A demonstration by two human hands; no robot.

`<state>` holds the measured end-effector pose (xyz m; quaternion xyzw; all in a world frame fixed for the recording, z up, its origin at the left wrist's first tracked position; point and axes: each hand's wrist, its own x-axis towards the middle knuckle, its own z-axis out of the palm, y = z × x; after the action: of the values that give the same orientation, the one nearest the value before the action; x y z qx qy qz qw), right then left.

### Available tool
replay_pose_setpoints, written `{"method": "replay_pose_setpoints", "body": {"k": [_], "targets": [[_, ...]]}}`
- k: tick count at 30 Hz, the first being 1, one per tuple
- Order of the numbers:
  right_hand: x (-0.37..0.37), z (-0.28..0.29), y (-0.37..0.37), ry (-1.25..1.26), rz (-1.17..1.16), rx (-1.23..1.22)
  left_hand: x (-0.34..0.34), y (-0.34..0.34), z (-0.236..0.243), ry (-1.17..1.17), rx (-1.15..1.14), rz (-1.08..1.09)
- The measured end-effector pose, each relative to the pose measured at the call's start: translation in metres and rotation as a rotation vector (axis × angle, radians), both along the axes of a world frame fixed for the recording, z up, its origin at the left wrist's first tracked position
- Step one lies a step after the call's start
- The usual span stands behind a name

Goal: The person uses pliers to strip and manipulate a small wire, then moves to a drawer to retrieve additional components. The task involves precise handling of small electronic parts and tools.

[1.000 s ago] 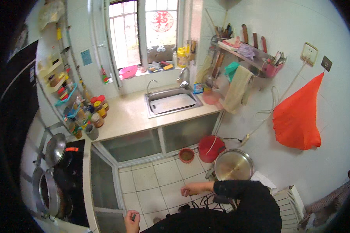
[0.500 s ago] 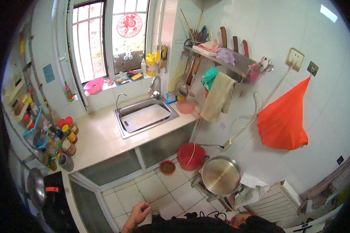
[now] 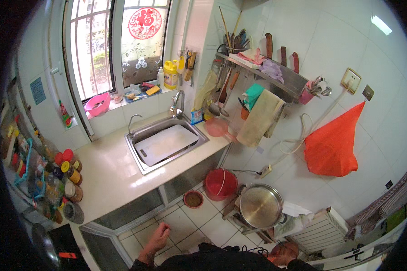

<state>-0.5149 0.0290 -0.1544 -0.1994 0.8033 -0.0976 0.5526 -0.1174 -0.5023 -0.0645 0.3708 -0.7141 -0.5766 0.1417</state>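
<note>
My left hand (image 3: 159,238) is in the lower middle, over the tiled floor in front of the counter cabinets, fingers curled; whatever it might hold is unclear. My right hand (image 3: 281,255) is at the lower right edge, partly behind my dark clothing, below a large steel pot (image 3: 261,205) on a low stool; its fingers are unclear. A red bucket (image 3: 221,184) and a small red bowl (image 3: 193,199) stand on the floor. Above them, the counter (image 3: 105,180) holds a steel sink (image 3: 142,170) with a pale board lying in it.
Jars (image 3: 71,174) crowd the left counter end beside a black hob (image 3: 68,244). A steel wall shelf (image 3: 289,81) holds cloths and utensils. An orange cloth (image 3: 332,144) hangs at right, above a radiator (image 3: 319,228). Bottles and a pink basin (image 3: 97,105) line the windowsill.
My view has turned, with the sink shifting down and left. My left hand has risen; my right hand has moved rightward and down from the middle toward the lower right edge.
</note>
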Motion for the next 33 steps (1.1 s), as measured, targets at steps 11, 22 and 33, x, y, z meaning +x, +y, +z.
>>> {"method": "replay_pose_setpoints", "body": {"k": [11, 22, 33], "targets": [[-0.138, 0.003, -0.232, 0.299, 0.364, -0.416, -0.073, -0.061, -0.039, 0.235, 0.049, 0.033], [-0.235, 0.210, -0.606, 0.649, 0.529, -1.093, -0.157, -0.132, -0.004, 0.168, 0.196, 0.159], [-0.379, 0.240, -0.692, 1.124, -0.190, -1.350, -0.181, -0.228, -0.024, 0.227, 0.236, 0.094]]}}
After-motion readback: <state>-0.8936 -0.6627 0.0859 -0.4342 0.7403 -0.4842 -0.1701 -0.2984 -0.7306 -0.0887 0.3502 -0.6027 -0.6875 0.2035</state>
